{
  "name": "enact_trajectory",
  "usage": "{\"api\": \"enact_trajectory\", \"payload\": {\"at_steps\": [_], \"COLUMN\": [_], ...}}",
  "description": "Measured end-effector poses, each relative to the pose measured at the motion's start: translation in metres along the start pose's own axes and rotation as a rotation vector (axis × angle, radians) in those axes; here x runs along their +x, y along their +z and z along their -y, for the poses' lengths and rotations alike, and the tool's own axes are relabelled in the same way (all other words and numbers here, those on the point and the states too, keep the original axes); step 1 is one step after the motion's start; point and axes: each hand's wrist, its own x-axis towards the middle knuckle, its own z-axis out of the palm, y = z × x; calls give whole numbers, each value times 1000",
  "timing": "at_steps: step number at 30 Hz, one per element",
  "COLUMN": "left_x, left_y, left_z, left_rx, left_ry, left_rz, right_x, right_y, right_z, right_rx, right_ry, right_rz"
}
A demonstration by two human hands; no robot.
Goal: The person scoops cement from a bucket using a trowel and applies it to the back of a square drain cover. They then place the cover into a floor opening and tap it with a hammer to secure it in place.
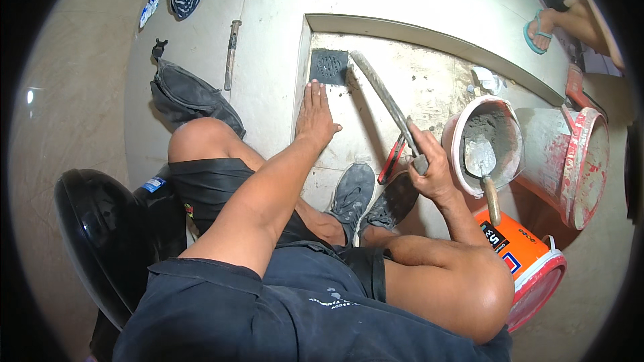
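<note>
My left hand [317, 115] lies flat with its fingers stretched out, fingertips at the near edge of a dark square drain cover [329, 67]. The cover sits in the far-left corner of a recessed, mortar-stained floor section [409, 60]. In my closed right hand [433, 164] is a hammer [380, 87], gripped near its blocky head. Its long, worn handle slants away to the left, and the tip stands close beside the cover's right edge. Whether that tip touches anything, I cannot tell. A red-handled hand tool [391, 159] lies near my shoes, partly hidden.
To the right, a bucket of grey mortar [463, 121] holds a trowel [481, 157]. Beside it are a tipped, paint-stained bucket [547, 154] and an orange bucket [516, 241]. A black bag [191, 97] and a chisel-like bar [232, 53] lie left. Another person's sandalled foot [540, 32] is far right.
</note>
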Motion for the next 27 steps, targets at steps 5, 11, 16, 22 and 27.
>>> {"api": "enact_trajectory", "payload": {"at_steps": [5, 11, 16, 22, 27], "left_x": [9, 16, 19, 23, 24], "left_y": [3, 2, 1, -2, 0], "left_z": [1, 3, 1, -2, -1], "left_rx": [35, 82, 78, 93, 98], "left_ry": [-28, -23, -23, -45, -47], "left_rz": [90, 94, 115, 143, 148], "right_x": [-10, -15, -10, 1, 0], "right_y": [17, 33, 38, 38, 41], "right_z": [-13, -37, -36, -32, -36], "right_rx": [-129, -219, -213, -179, -187], "right_ry": [-18, -106, -130, -137, -164], "right_rz": [151, 215, 192, 224, 207]}}
